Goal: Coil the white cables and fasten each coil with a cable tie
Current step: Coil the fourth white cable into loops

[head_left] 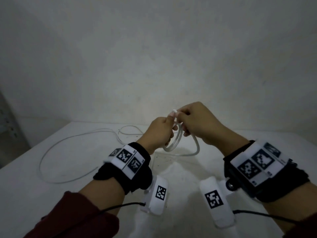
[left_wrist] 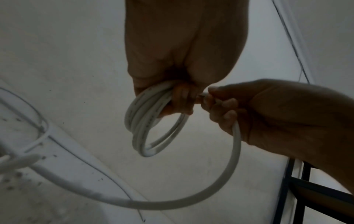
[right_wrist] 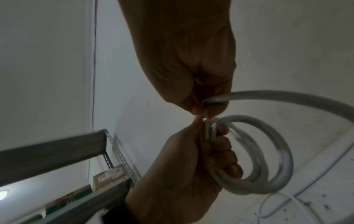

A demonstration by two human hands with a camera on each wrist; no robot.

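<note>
Above the white table [head_left: 34,194], my left hand [head_left: 169,129] grips a small coil of thick white cable [head_left: 173,143], fingers curled through its several turns. My right hand [head_left: 181,121] is right beside it and pinches the same cable near the top of the coil. From it a loose loop [head_left: 197,148] hangs down towards the table. A short white end [head_left: 174,111] sticks up between the two thumbs. In the left wrist view the coil [left_wrist: 141,121] hangs below my left fingers. The right wrist view shows the coil [right_wrist: 268,151] in the left hand [right_wrist: 182,174]. I see no cable tie.
A thinner white cable [head_left: 51,152] sprawls in wide loops over the left and far part of the table. A metal shelf rack [right_wrist: 57,148] holding a cardboard box [right_wrist: 109,177] stands to the left. A plain wall rises behind the table.
</note>
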